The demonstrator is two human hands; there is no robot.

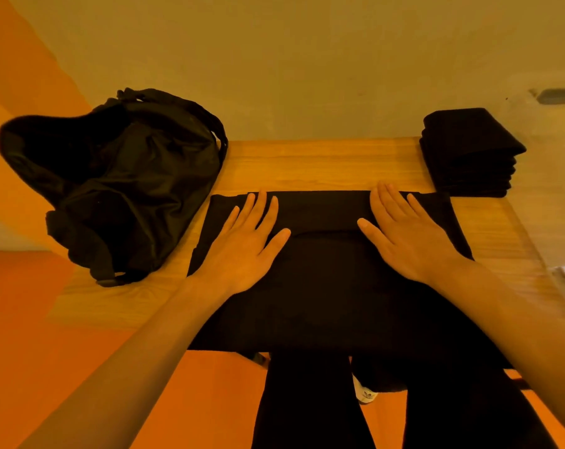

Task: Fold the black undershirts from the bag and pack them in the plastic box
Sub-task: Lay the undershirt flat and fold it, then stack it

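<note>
Both hands lay flat, fingers spread, gripping nothing: left hand [242,244] and right hand [410,234] pressed on the black undershirt [323,286] at frame center on the counter [307,163]. Its far edge was folded over. Bag [119,179] sat upper left; folded stack [469,153] upper right.
</note>
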